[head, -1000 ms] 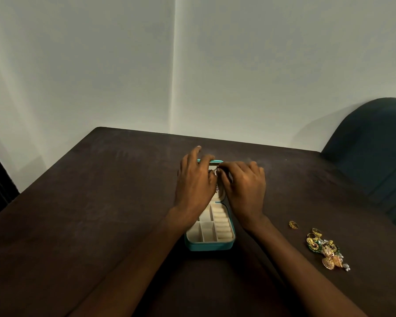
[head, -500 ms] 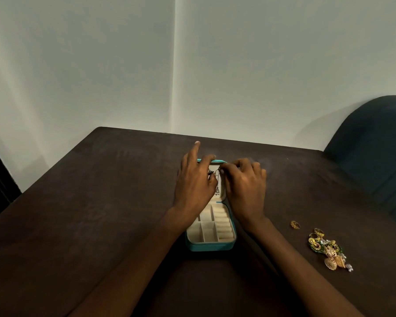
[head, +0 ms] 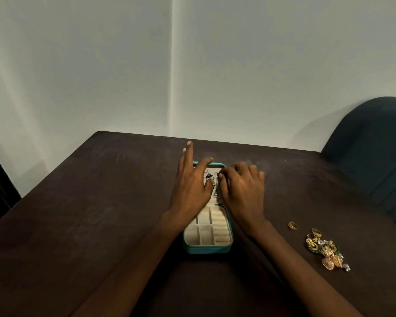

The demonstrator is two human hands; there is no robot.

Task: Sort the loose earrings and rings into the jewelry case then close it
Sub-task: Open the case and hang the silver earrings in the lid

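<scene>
A teal jewelry case point(head: 207, 249) lies open in the middle of the dark table, its cream compartments and ring rolls showing. Its lid lies flat at the far end, with a silver dangling earring point(head: 215, 184) and a dark earring point(head: 208, 175) on it. My left hand point(head: 192, 186) rests over the lid's left side, fingers spread, thumb near the silver earring. My right hand point(head: 242, 188) is curled over the lid's right side, its fingertips pinched at the earring's top. A pile of gold and green earrings point(head: 325, 250) and a gold ring point(head: 292, 225) lie loose to the right.
A dark blue chair point(head: 375, 143) stands at the table's right far corner. White walls meet behind the table's far edge point(head: 192, 139). The table's left side shows only dark wood.
My left hand's fingers have lifted and spread wider over the lid. My right hand has shifted slightly right, still at the silver earring. The view has tilted a little.
</scene>
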